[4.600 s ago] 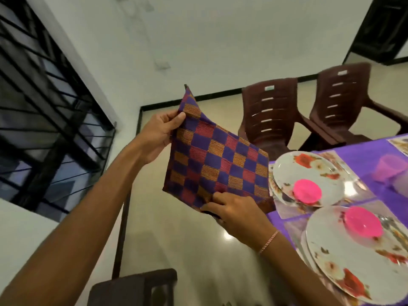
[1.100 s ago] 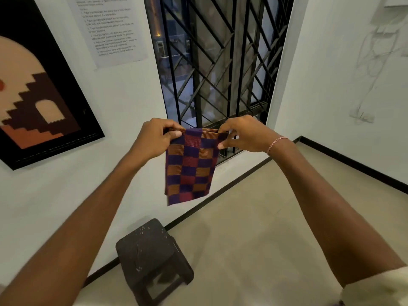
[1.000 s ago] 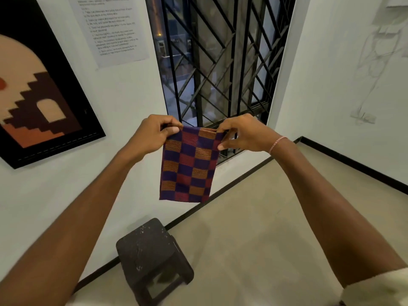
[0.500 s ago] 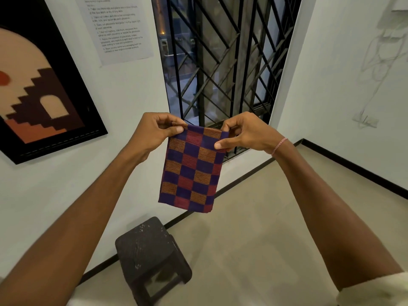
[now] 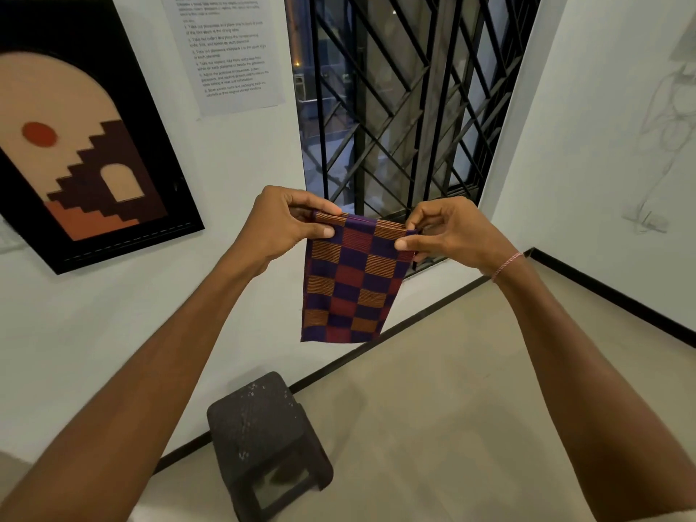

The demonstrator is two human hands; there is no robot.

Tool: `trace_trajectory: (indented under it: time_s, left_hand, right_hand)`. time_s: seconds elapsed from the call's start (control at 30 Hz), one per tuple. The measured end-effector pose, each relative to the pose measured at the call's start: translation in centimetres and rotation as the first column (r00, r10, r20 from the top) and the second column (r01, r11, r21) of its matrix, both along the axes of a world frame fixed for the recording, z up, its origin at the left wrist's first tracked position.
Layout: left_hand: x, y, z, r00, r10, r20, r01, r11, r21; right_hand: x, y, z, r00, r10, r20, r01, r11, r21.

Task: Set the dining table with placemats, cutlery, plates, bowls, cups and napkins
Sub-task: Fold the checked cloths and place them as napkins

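A folded checked napkin (image 5: pixel 350 280) in purple, maroon and orange hangs in the air at the middle of the view, well above the floor (image 5: pixel 433 408) and touching nothing but the hands. The left hand (image 5: pixel 278 227) pinches its top corner at 9 o'clock between thumb and curled fingers. The right hand (image 5: pixel 448 235) pinches the top corner at 3 o'clock the same way, so the upper edge is drawn fairly straight between them.

A dark stool (image 5: pixel 263 438) stands at 6 o'clock below the cloth, a window grille (image 5: pixel 406 107) is at 12 o'clock behind it, and a framed picture (image 5: pixel 75 145) hangs at 10 o'clock.

The napkin looks light, soft and limp, and it drapes flat under its own weight. It will probably not break or slip much, but the folded layers could slide apart. Holding the two top corners through every layer seems the safest hold.
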State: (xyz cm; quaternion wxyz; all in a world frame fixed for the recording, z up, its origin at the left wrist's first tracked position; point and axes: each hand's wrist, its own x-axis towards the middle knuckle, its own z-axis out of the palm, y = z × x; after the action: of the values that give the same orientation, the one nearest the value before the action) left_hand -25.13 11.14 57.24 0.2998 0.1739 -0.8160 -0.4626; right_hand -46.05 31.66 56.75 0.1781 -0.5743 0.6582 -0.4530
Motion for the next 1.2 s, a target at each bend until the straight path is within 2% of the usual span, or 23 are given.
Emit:
trace_trajectory:
  time_s: [0.3, 0.4, 0.47, 0.53, 0.6, 0.7, 0.77, 0.87, 0.93, 1.1, 1.2]
  left_hand:
    - [-0.1, 0.2, -0.7, 0.999, -0.03, -0.026, 0.03, 0.999, 0.019]
    - [-0.1, 0.2, -0.5, 0.999, -0.02, -0.043, 0.021, 1.0, 0.016]
    - [-0.2, 0.0, -0.8, 0.99, -0.041, -0.133, 0.061, 0.987, 0.146]
    - [-0.2, 0.5, -2.1, 0.972, -0.127, -0.2, 0.193, 0.914, 0.357]
    - [-0.6, 1.6, -4.5, 0.981, -0.154, -0.114, 0.19, 0.863, 0.469]
    - [-1.8, 3.2, -7.7, 0.998, -0.044, 0.035, 0.022, 0.882, 0.471]
    - [-2.3, 3.7, -9.0, 0.997, 0.038, 0.062, -0.064, 0.867, 0.494]
    - [-2.5, 4.2, -10.3, 0.991, 0.079, 0.104, -0.122, 0.842, 0.526]
    - [-2.4, 4.4, -11.1, 0.984, 0.079, 0.158, -0.149, 0.851, 0.503]
    - [-1.3, 4.6, -12.8, 0.981, -0.006, 0.193, -0.09, 0.87, 0.484]
    - [-0.4, 4.5, -13.7, 0.981, -0.046, 0.19, -0.057, 0.863, 0.503]
  right_hand:
    - [0.3, 0.1, -0.7, 0.989, -0.095, 0.11, 0.104, 0.991, -0.079]
    - [0.5, 0.0, -0.5, 0.989, -0.074, 0.125, 0.082, 0.995, -0.059]
    - [0.5, -0.2, -0.5, 0.982, -0.031, 0.185, 0.043, 0.997, -0.062]
    - [0.5, -0.4, -0.6, 0.961, -0.007, 0.277, 0.034, 0.995, -0.091]
    - [0.2, -0.9, -1.0, 0.93, -0.018, 0.368, 0.06, 0.993, -0.104]
    - [0.1, -1.2, -3.3, 0.849, -0.121, 0.515, 0.198, 0.976, -0.096]
    - [0.7, -0.7, -6.2, 0.775, -0.168, 0.609, 0.213, 0.977, -0.002]
    - [2.4, 0.1, -10.9, 0.764, -0.196, 0.615, 0.122, 0.979, 0.16]
    - [3.6, 0.1, -12.9, 0.732, -0.228, 0.643, 0.173, 0.974, 0.148]
    - [4.6, 0.3, -15.1, 0.613, -0.348, 0.709, 0.412, 0.907, 0.089]
    - [4.8, 0.8, -15.8, 0.595, -0.339, 0.729, 0.377, 0.919, 0.119]
